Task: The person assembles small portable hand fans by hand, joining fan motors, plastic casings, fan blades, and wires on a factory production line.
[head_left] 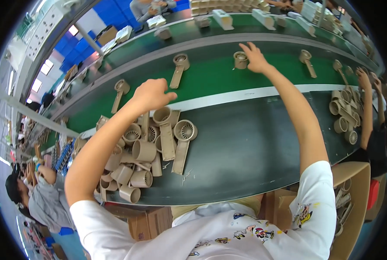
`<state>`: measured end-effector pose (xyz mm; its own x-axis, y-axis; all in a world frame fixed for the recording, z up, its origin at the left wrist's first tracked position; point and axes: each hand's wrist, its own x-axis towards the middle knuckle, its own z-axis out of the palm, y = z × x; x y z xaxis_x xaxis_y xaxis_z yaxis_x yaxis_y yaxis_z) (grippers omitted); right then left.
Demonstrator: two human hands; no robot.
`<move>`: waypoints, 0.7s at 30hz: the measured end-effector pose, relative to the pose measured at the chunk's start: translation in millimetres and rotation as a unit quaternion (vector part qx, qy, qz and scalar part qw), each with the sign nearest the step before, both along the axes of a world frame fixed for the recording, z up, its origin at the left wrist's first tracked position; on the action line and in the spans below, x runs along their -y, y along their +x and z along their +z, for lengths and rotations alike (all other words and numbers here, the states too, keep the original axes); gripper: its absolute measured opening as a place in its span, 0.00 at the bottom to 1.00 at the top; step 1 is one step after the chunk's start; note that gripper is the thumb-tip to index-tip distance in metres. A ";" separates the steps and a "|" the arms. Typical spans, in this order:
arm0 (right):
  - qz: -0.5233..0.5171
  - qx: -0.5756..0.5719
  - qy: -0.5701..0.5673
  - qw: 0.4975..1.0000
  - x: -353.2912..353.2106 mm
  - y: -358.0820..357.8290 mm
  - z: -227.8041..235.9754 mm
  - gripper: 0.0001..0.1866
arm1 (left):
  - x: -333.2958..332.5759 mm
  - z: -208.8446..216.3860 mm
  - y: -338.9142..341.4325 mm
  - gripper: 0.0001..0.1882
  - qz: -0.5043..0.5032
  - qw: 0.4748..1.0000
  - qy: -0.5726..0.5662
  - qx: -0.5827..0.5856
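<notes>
On the green conveyor belt [215, 80], my right hand [255, 59] reaches out with its fingers spread, just beside a beige plastic fan housing [240, 62]. Whether the fingertips touch its rim I cannot tell. My left hand [152, 94] hovers over the near edge of the belt, thumb apart from the bent fingers, and nothing shows in it. Below it lies a heap of beige fan housings [144, 151], with round grilled heads and flat handles. One more housing [180, 67] lies on the belt between my hands, and another housing [120, 89] to the left.
Further right on the belt lies a fan housing [307, 60]. Co-worker's hands [365, 80] are at the right, by a second heap [346, 108]. A cardboard box [354, 190] with beige parts stands at lower right. White boxes [221, 19] sit on the far belt.
</notes>
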<state>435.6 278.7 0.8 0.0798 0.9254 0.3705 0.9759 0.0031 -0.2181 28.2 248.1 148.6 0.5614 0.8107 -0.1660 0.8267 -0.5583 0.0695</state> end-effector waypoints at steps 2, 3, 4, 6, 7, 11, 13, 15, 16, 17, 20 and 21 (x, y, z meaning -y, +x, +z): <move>0.018 0.002 -0.015 1.000 -15.3 -3.5 -6.0 0.43 | 53.1 13.9 -20.4 0.21 -0.052 0.998 0.021 -0.010; 0.024 0.000 -0.019 1.000 -20.9 0.5 -13.1 0.43 | 78.1 17.9 -27.4 0.21 -0.075 0.997 0.024 -0.021; 0.064 -0.070 -0.056 0.994 -26.5 13.1 -21.0 0.42 | 95.2 17.0 -28.5 0.23 -0.076 0.996 -0.009 -0.041; 0.095 -0.129 -0.077 0.984 -32.8 23.4 -29.2 0.40 | 112.9 -2.6 -39.3 0.27 -0.116 0.993 -0.021 -0.023; 0.101 -0.131 -0.080 0.983 -34.3 12.9 -23.0 0.40 | 114.0 -11.1 -44.0 0.27 -0.109 0.993 -0.024 -0.024; 0.137 -0.139 -0.067 0.979 -19.2 -19.5 -8.4 0.39 | 114.6 -33.5 -46.2 0.28 -0.083 0.995 0.063 -0.008; 0.217 -0.093 -0.007 0.972 -8.8 -26.0 -3.9 0.40 | 114.8 -40.2 -40.8 0.31 -0.046 0.994 0.082 -0.057; 0.164 -0.078 0.009 0.983 -6.1 -44.2 -8.7 0.41 | 110.6 -44.4 -36.3 0.29 -0.043 0.995 0.073 -0.058; 0.151 -0.087 0.012 0.985 -5.2 -51.1 -7.5 0.39 | 107.8 -45.0 -35.9 0.27 -0.035 0.995 0.063 -0.064; 0.150 -0.082 0.014 0.985 -4.0 -55.2 -4.1 0.39 | 104.7 -45.6 -35.7 0.25 -0.025 0.996 0.054 -0.071; 0.040 -0.106 -0.021 0.993 0.1 -63.6 -6.8 0.33 | 95.2 -52.5 -38.9 0.27 0.018 0.999 0.030 -0.018; 0.043 -0.105 -0.017 0.993 4.6 -67.3 -4.7 0.33 | 97.2 -47.4 -41.9 0.28 0.036 0.998 0.029 0.033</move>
